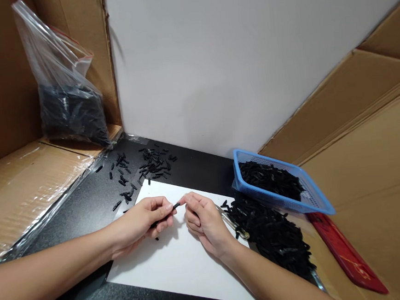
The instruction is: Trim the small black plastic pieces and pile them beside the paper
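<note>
Nearest, a white sheet [182, 271] lies flat beneath both hands. Left hand [160, 213]: thumb and fingers pinching 1 slim black piece [176, 206]. Right hand [200, 214]: fingers curled, index fingertip at the piece's free end; whether it grips anything cannot be told. The piece sits between the 2 hands, directly left of the right fingertips, its long axis running from left grip toward right hand and tilting slightly away from the person. The left hand is nearer, being in contact. Beside the right wrist: a metal tool [243, 233], partly hidden, then a black heap [276, 236]. Beyond: a blue basket [259, 195] of similar pieces.
</note>
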Demonstrator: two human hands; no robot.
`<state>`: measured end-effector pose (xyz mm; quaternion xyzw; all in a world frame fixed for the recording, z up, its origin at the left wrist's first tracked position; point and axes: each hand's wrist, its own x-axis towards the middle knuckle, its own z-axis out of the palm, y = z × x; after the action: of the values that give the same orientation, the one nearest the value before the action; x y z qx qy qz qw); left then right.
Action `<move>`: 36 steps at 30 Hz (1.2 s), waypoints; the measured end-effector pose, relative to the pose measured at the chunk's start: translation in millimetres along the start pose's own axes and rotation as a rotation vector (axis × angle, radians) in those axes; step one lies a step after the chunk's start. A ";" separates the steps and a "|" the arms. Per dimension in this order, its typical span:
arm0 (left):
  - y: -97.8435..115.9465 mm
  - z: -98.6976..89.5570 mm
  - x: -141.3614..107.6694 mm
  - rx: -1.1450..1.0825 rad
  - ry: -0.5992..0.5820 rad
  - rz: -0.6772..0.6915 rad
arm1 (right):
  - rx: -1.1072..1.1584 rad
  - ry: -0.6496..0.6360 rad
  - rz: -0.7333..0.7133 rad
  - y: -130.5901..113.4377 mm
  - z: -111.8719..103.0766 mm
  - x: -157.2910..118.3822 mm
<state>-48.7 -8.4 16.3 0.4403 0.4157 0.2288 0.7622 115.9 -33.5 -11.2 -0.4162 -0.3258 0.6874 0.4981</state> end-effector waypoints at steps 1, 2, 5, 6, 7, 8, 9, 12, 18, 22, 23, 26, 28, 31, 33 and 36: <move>0.0 -0.2 0.1 -0.001 -0.001 0.001 | 0.005 0.004 0.000 0.0 0.4 0.1; 0.0 -0.3 0.0 0.005 -0.004 0.005 | 0.001 0.012 -0.002 0.1 0.8 0.2; 0.7 -0.8 -0.4 0.045 -0.011 0.021 | -0.017 0.029 -0.011 0.7 1.5 0.6; 1.2 -0.9 -0.6 0.049 -0.005 0.021 | -0.015 0.029 -0.012 0.7 1.3 0.7; 1.7 -1.0 -0.8 0.043 0.006 0.018 | -0.009 0.032 -0.012 0.7 1.0 0.7; 2.3 -1.2 -0.9 0.030 0.019 0.012 | -0.004 0.036 -0.012 0.5 0.5 0.7; 2.7 -1.5 -0.9 0.014 0.031 0.007 | -0.001 0.043 -0.014 0.2 0.0 0.7; 3.1 -3.0 0.1 -0.019 0.054 0.007 | 0.008 0.041 -0.014 -1.0 -1.6 0.9; 0.6 -7.0 4.7 -0.016 0.043 0.029 | 0.061 -0.021 0.013 -1.2 -5.2 2.7; -0.4 -8.0 5.3 -0.003 0.046 0.059 | 0.106 -0.055 0.013 -1.2 -5.7 3.2; -0.5 -7.8 4.9 -0.005 0.056 0.064 | 0.132 -0.062 0.012 -1.7 -5.2 3.2; 0.3 -6.6 3.5 -0.014 0.077 0.077 | 0.218 -0.080 0.009 -3.9 -3.3 2.6; 1.3 -5.3 3.1 -0.013 0.082 0.078 | 0.230 -0.093 0.005 -5.0 -1.9 1.9; 2.5 -4.1 3.6 0.005 0.089 0.086 | 0.148 -0.075 -0.008 -3.5 0.2 0.8; 2.3 -4.1 4.0 0.027 0.094 0.099 | 0.067 -0.036 -0.008 -0.4 1.8 0.7; 0.5 -5.0 4.3 0.052 0.094 0.113 | -0.020 0.029 -0.011 4.6 3.8 1.3</move>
<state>-50.5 -2.7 13.5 0.4715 0.4314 0.2810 0.7159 110.3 -33.7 -13.7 -0.4292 -0.3279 0.6752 0.5024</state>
